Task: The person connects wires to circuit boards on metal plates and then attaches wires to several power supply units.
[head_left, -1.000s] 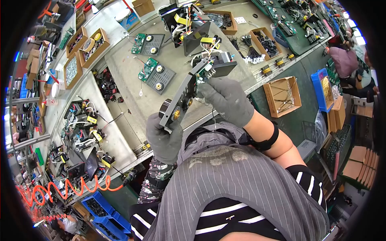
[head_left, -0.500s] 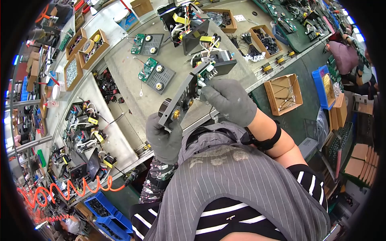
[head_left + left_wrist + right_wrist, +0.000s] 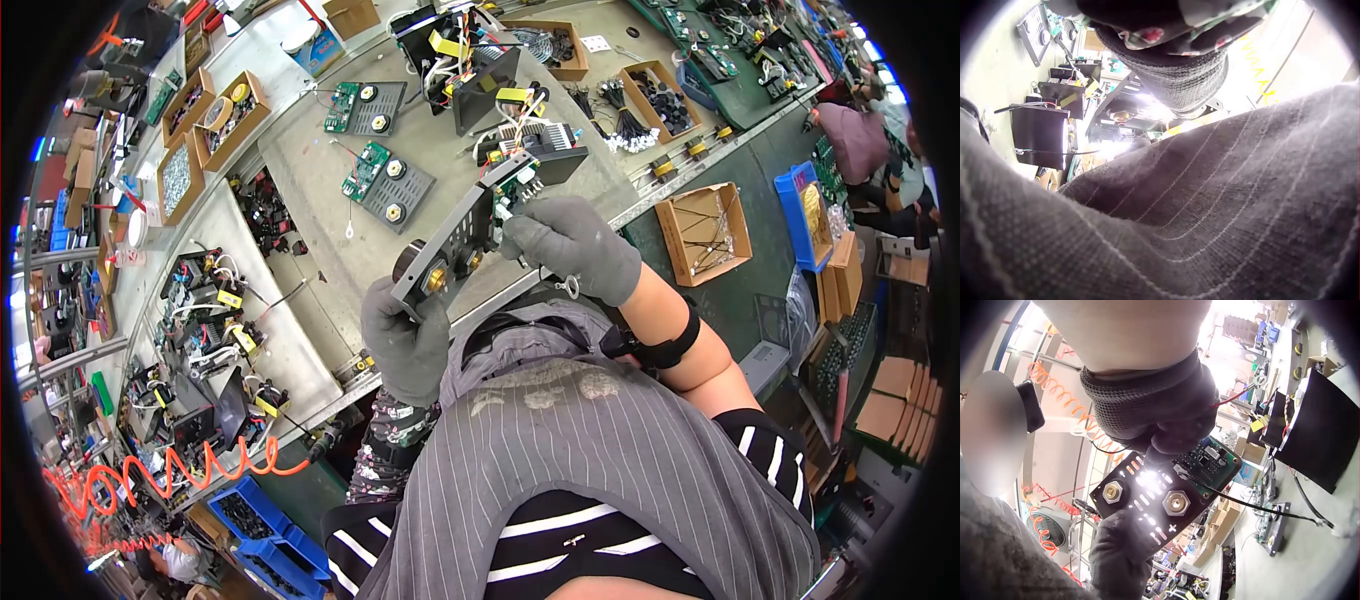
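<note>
My gloved left hand (image 3: 405, 345) grips the lower end of a black slotted panel (image 3: 450, 235) and holds it up, tilted, above the bench. Two brass terminals with hex nuts (image 3: 1177, 503) stand on the panel, and a green circuit board (image 3: 1213, 464) is fixed at its far end. Beside that board my gloved right hand (image 3: 580, 250) pinches a thin wire with a small white connector (image 3: 504, 211). A ring lug (image 3: 569, 287) dangles under the right hand. In the left wrist view, apron cloth and sleeve hide most of the left hand.
Two similar panels with boards (image 3: 395, 190) lie on the bench. Larger black assemblies with heat sinks (image 3: 545, 145) stand behind the held panel. Cardboard boxes of small parts (image 3: 660, 105) sit at the back right, and more wired units (image 3: 215, 320) are at the left.
My right hand has shifted slightly right at the board, and the ring lug now shows below it. The left hand keeps its grip; the panel's tilt has changed a little.
</note>
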Tool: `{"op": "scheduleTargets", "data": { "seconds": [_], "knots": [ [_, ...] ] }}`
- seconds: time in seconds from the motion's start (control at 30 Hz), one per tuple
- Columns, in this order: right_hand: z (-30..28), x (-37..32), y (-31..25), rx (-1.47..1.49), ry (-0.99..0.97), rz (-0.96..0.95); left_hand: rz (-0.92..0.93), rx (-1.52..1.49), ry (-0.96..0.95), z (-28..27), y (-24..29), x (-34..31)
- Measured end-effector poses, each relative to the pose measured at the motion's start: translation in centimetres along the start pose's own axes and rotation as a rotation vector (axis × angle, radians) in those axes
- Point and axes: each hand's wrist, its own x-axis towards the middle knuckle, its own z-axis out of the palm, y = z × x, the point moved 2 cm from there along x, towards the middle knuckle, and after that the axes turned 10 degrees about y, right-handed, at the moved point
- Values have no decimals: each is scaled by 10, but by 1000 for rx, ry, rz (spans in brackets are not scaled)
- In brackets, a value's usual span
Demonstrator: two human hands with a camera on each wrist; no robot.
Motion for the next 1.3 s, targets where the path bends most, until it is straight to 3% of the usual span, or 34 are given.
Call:
{"op": "scheduleTargets", "data": {
  "seconds": [0.23, 0.33, 0.43, 0.53, 0.57, 0.63, 0.67, 0.8, 1.13, 1.27, 1.3],
  "knots": [
    [1, 1, 1, 12, 23, 5, -3, 30, -33, -3, -1, 1],
    [3, 0, 1, 76, 28, 120, 1, -1, -44, -3, 0, 3],
    [3, 1, 8, 68, 173, 126, 39, 23, -25, -2, 1, 6],
    [-4, 7, 18, -277, 476, -66, 45, 28, -32, -2, 3, 7],
    [-2, 13, 28, -277, 473, -66, 44, 29, -30, -2, 3, 7],
    [3, 23, 47, 204, 383, -367, 36, 33, -45, 0, 1, 7],
    [6, 22, 50, 283, 260, -371, 35, 32, -44, 0, 1, 7],
    [7, 26, 49, 288, 248, -410, -56, 28, -64, 3, 9, 10],
    [9, 28, 36, 282, 191, -316, -75, 34, -74, -3, 7, 12],
    [14, 30, 35, 306, 172, -183, -73, -26, -58, -6, 0, 16],
    [15, 32, 36, 264, 151, -115, -234, -44, -54, -6, -3, 15]
  ]
}}
